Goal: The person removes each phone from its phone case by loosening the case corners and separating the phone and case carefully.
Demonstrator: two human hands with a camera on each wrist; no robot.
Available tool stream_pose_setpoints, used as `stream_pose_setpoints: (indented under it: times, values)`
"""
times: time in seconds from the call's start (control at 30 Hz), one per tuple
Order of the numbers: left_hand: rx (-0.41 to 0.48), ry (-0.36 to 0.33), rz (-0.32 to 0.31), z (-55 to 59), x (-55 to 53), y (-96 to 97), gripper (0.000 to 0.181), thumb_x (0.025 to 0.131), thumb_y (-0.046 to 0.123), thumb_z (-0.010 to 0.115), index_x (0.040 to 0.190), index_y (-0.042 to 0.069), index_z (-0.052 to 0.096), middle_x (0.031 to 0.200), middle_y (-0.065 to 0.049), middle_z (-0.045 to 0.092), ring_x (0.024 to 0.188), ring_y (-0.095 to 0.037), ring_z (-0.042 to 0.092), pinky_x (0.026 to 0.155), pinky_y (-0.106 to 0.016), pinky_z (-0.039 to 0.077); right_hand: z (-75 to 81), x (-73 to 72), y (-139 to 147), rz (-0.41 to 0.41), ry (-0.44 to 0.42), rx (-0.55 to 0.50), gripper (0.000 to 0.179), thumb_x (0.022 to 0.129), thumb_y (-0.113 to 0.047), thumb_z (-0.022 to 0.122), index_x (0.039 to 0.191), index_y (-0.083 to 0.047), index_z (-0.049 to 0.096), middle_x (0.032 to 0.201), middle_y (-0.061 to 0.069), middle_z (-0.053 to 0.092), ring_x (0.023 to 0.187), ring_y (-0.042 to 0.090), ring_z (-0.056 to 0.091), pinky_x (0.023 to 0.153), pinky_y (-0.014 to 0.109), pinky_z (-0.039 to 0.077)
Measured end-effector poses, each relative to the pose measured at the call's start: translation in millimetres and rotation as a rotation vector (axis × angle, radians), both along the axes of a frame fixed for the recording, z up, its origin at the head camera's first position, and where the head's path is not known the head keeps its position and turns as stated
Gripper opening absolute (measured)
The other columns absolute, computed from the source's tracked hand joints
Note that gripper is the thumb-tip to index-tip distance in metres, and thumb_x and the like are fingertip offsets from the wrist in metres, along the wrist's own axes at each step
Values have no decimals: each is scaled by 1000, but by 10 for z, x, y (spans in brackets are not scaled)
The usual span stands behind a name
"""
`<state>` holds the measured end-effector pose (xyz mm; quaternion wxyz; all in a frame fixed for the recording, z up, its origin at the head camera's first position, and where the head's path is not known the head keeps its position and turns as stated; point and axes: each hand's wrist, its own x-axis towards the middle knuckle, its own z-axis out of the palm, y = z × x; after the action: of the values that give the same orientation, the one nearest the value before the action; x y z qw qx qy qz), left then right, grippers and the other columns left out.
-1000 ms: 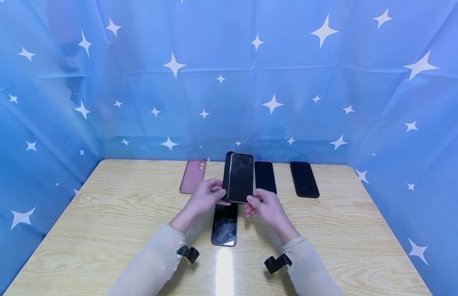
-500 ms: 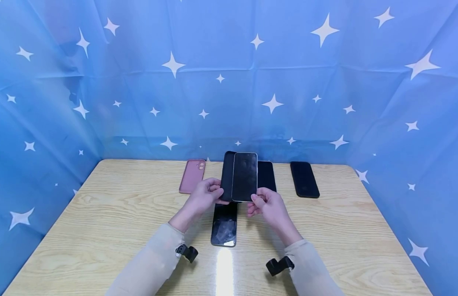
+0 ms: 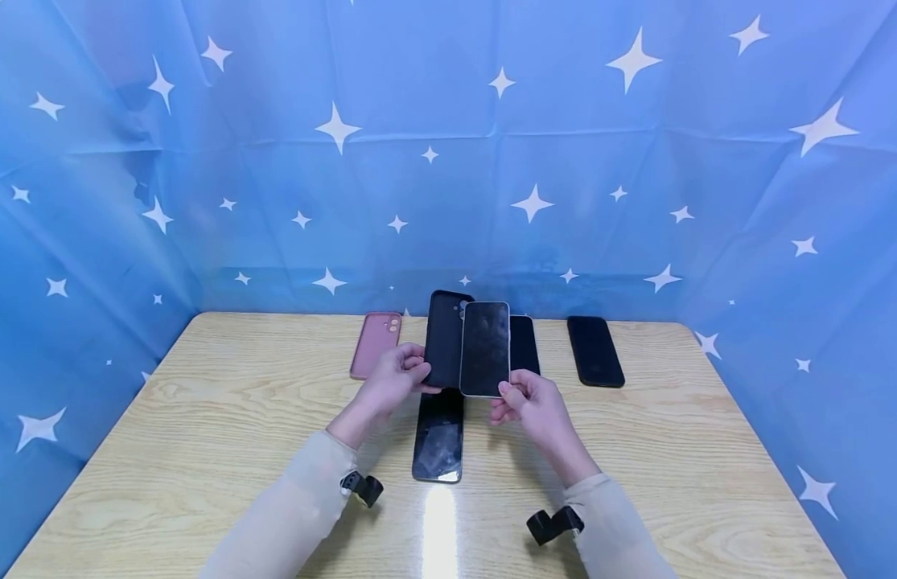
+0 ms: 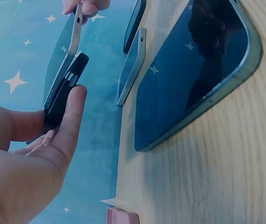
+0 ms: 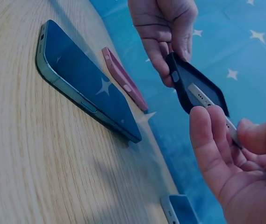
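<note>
The held phone [image 3: 485,350] has a glossy black screen, faintly smudged, inside a slim pale silver rim; the left wrist view shows a port opening on its short edge. It stands tilted above the worktop [image 3: 238,434], toward the middle of the far edge, its lower right corner pinched between thumb and fingers of the right hand [image 3: 538,406]. The left hand [image 3: 393,378] likewise pinches a black case [image 3: 443,338] by its lower left part. That case looks matt, with a raised lip, a dark grey lining, small slots along its edge and round camera holes at its upper right. Seen from the head, the phone overlaps the case's right side; whether they touch is hard to tell. Beneath them a dark phone [image 3: 438,442] with a greenish metal edge lies screen up on the worktop. Along the far edge lie a pink case [image 3: 376,346] left of the middle, a pale-rimmed phone [image 3: 524,346] partly hidden behind the held one, and a black phone [image 3: 596,351] nearer the far right corner.
</note>
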<state>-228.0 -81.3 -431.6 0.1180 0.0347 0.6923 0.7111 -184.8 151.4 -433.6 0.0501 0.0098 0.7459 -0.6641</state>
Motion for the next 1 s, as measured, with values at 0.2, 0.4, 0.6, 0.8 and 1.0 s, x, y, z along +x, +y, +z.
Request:
stream_pose_setpoints:
  times: [0.2,0.4,0.6,0.8,1.0]
  values:
    - [-24,-3,14,-27,-33,-27,22,105,-10,46,126,-13,54,97,-15,58,103,-31,69,84,-43,63,-24,18,43,4,-10,-10,14,107,-1,51,100,10,56,89,25,69,67,18,70,69,33,64]
    - [-42,17,28,-49,-71,-41,24,105,-10,46,127,-14,54,95,-14,58,105,-34,68,85,-45,63,-36,66,106,-14,-30,6,15,107,-3,52,101,11,56,85,20,70,66,17,69,67,30,63]
    - [-60,19,63,-60,-120,-63,24,104,-11,47,127,-14,54,97,-16,61,103,-33,69,84,-46,63,-46,117,163,-8,-45,13,14,107,-2,51,102,11,55,84,18,70,65,17,69,67,29,62]
    - [-74,9,85,-61,-159,-94,23,104,-10,47,126,-14,54,98,-18,63,97,-30,70,83,-44,63,-73,173,210,4,-50,29,14,107,0,51,103,12,55,84,18,70,63,16,69,65,28,61]
    - [-87,-3,83,-44,-169,-112,25,105,-9,46,128,-14,53,105,-24,64,102,-39,71,89,-50,61,-90,222,236,17,-70,22,14,107,-1,51,100,10,55,83,17,71,64,16,69,65,28,61]
